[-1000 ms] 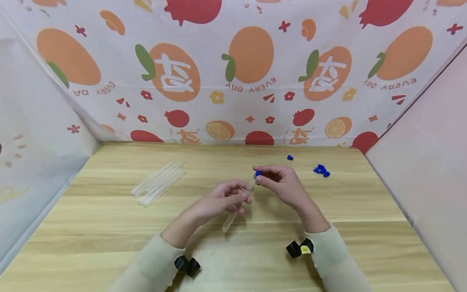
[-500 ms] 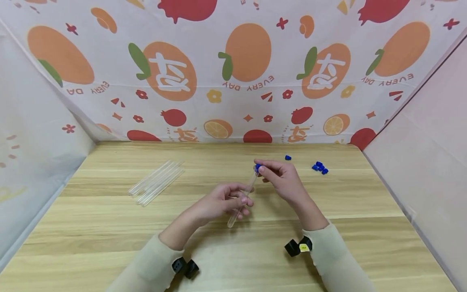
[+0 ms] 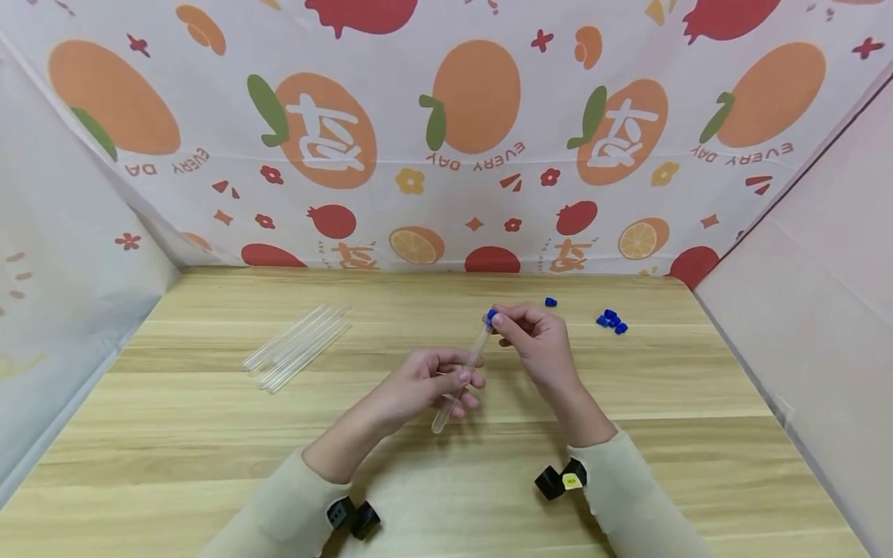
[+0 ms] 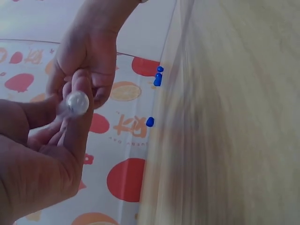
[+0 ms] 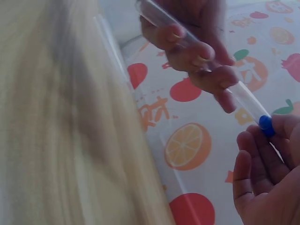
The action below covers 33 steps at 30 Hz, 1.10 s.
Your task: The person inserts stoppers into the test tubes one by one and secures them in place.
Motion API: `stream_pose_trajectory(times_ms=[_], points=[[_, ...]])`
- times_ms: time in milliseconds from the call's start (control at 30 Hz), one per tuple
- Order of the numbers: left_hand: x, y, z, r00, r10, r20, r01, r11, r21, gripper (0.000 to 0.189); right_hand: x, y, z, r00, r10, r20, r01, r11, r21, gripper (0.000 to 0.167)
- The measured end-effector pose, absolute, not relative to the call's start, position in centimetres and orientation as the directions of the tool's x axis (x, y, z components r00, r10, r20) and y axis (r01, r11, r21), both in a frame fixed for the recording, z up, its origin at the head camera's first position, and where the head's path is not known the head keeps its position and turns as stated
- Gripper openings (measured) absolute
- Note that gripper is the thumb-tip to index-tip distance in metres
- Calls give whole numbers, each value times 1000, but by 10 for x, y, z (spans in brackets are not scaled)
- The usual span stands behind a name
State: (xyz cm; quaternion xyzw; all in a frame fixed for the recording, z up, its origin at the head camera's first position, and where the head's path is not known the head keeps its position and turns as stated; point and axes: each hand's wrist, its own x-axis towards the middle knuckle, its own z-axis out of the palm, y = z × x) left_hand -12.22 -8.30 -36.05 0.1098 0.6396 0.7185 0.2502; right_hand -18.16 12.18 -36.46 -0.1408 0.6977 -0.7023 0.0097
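Note:
Above the middle of the table, my left hand point(image 3: 434, 381) holds a clear test tube point(image 3: 478, 349) between thumb and fingers. The tube slants, its rounded end low and towards me, its other end up by my right hand point(image 3: 540, 341). My right thumb and fingers pinch a blue stopper point(image 5: 266, 123) at the tube's upper end. In the right wrist view the stopper sits at the mouth; how deep it goes in is hard to tell. From the left wrist view, the tube's rounded end point(image 4: 78, 102) faces the camera.
Several clear test tubes point(image 3: 296, 346) lie side by side at the left of the table point(image 3: 209, 457). A small cluster of blue stoppers point(image 3: 611, 321) lies at the back right, with a single blue stopper point(image 3: 551, 302) nearer the middle. A fruit-patterned cloth point(image 3: 446, 194) hangs behind.
Both hands, the tube and the stopper have shifted slightly away from me, mostly in the first half second. The right wrist has since swung slightly left. Both hands keep their holds.

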Motion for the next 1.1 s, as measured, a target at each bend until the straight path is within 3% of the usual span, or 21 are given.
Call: stream_pose_trajectory(times_ms=[300,1100], points=[[-122,-80,-360,-897,414,-154,-181,-28,983,32,-175,114,-367,-969,-158,190,-189,-22,-982,23],[-124,-85,-358,-891,444,-97,-70,76,995,28,-180,123,-368,-904,-364,225,-239,-7,-971,12]])
